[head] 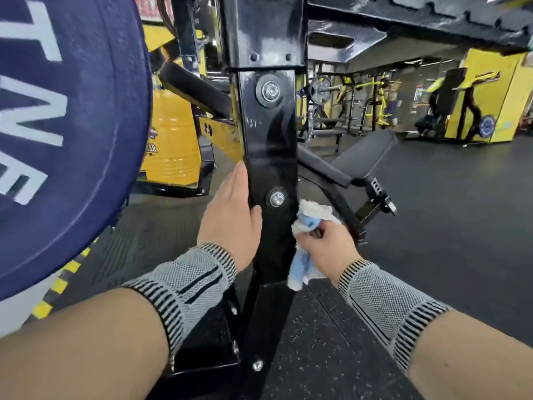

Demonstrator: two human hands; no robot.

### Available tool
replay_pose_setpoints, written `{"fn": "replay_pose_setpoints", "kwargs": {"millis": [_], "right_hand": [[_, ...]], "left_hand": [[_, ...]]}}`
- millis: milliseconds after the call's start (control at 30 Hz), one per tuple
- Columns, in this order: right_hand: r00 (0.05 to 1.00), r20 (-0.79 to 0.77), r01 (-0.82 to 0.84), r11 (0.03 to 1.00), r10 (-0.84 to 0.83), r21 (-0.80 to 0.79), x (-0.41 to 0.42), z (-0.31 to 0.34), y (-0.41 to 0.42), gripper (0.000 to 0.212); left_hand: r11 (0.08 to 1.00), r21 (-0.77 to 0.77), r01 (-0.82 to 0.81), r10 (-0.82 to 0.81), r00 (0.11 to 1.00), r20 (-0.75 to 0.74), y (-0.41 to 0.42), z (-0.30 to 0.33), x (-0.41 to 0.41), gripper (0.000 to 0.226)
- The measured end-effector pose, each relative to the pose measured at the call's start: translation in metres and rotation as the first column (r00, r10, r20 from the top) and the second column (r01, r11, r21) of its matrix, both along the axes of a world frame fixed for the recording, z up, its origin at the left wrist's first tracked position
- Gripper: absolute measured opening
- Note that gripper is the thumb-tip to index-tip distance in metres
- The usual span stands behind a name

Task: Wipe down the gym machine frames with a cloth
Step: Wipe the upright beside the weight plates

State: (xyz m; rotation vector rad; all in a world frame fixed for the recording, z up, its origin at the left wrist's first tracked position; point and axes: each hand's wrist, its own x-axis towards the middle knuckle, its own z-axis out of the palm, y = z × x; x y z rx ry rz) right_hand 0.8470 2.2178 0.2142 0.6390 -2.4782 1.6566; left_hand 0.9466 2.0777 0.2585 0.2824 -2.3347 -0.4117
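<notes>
Weight plate (pixel 66 116): one large dark-blue disc filling 9 to 10 o'clock; its white letters are cut off by the picture's edge, "T", "N", "E" legible, the full word not readable.
Floor stripes (pixel 57 287): yellow-and-black hazard band at 8 o'clock, under the plate's rim.
Yellow barrel (pixel 170 140): one, behind the plate's right edge; its badge is too blurred to read.
Left hand (pixel 230 215): fingers straight along the left edge of the upright, thumb curled round onto its front face; it grips the upright.
Wrist sleeves (pixel 187 287): two, grey knit with black ribbed cuffs, one on each forearm.
Frame upright (pixel 271 145): one glossy black post at centre, running 12 to 6 o'clock; two bolts (pixel 277 198) on its front face.
Cloth (pixel 310 217): one, white and pale blue, bunched, touching the upright's right edge at 5 o'clock; a tail hangs down.
Right hand (pixel 326 243): fingers curled, gripping the cloth.
Bench (pixel 360 157): one dark padded bench at 3 o'clock, near the upright.
Floor (pixel 447 226): open dark rubber to the right, machines well beyond.
</notes>
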Motion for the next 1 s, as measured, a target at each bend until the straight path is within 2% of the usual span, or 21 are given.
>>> {"fn": "replay_pose_setpoints", "kwargs": {"millis": [67, 233, 333, 400, 467, 500, 567, 633, 700, 767, 800, 867, 933, 1000], "right_hand": [[0.999, -0.036, 0.024, 1.000, -0.024, 0.005, -0.002, 0.008, 0.007, 0.015], [0.983, -0.161, 0.049, 0.978, -0.083, -0.202, -0.007, 0.067, 0.001, 0.031], [0.993, -0.096, 0.046, 0.977, -0.066, -0.206, -0.004, 0.056, -0.007, 0.038], [1.000, 0.008, 0.026, 0.997, -0.026, -0.069, -0.001, 0.024, 0.000, 0.030], [0.999, 0.044, -0.019, 0.978, 0.010, 0.206, 0.005, -0.002, 0.014, 0.028], [1.000, -0.011, -0.019, 0.953, 0.024, 0.303, 0.007, -0.007, 0.019, 0.030], [0.974, -0.224, 0.036, 0.947, 0.038, 0.320, 0.013, 0.008, 0.021, 0.032], [0.903, -0.430, 0.065, 0.978, 0.027, 0.196, 0.021, 0.044, 0.013, 0.028], [0.827, -0.562, 0.016, 1.000, -0.020, -0.013, 0.026, 0.087, 0.000, 0.016], [0.678, -0.728, 0.008, 0.992, -0.099, -0.127, 0.028, 0.115, -0.020, 0.013], [0.588, -0.802, 0.028, 0.993, -0.106, -0.111, 0.026, 0.118, -0.029, 0.014], [0.417, -0.909, 0.105, 0.992, 0.018, 0.068, 0.022, 0.098, -0.043, 0.020], [0.315, -0.922, 0.162, 0.944, 0.226, 0.287, 0.020, 0.068, -0.041, 0.040], [0.219, -0.918, 0.202, 0.905, 0.330, 0.373, 0.014, 0.063, -0.032, 0.056]], "left_hand": [[1.000, -0.003, -0.008, 0.008, 1.000, -0.004, 0.001, 0.001, 0.001, 0.073], [1.000, 0.006, -0.021, 0.021, 1.000, -0.023, 0.006, -0.001, -0.004, 0.077], [0.999, -0.006, -0.036, 0.036, 0.999, -0.033, 0.010, -0.003, -0.007, 0.077], [0.999, -0.009, -0.044, 0.043, 0.999, -0.021, 0.009, -0.003, -0.006, 0.076], [1.000, 0.007, -0.030, 0.030, 0.999, -0.010, 0.008, -0.002, -0.003, 0.076], [1.000, 0.017, -0.022, 0.022, 1.000, -0.004, 0.007, -0.002, -0.001, 0.076], [1.000, 0.016, -0.014, 0.014, 1.000, -0.004, 0.005, 0.000, 0.001, 0.076], [1.000, -0.002, -0.006, 0.006, 1.000, -0.025, 0.002, 0.001, 0.001, 0.075], [1.000, -0.008, -0.003, 0.003, 1.000, -0.031, 0.000, 0.003, 0.003, 0.074], [1.000, -0.011, 0.005, -0.006, 1.000, -0.021, -0.001, 0.006, 0.005, 0.074], [1.000, -0.012, 0.013, -0.013, 1.000, -0.019, -0.002, 0.007, 0.007, 0.074], [1.000, -0.010, 0.030, -0.030, 0.999, -0.027, -0.006, 0.009, 0.009, 0.073], [0.999, 0.012, 0.039, -0.039, 0.999, -0.024, -0.013, 0.009, 0.010, 0.070], [0.998, 0.046, 0.040, -0.041, 0.999, 0.007, -0.018, 0.007, 0.014, 0.070]]}}
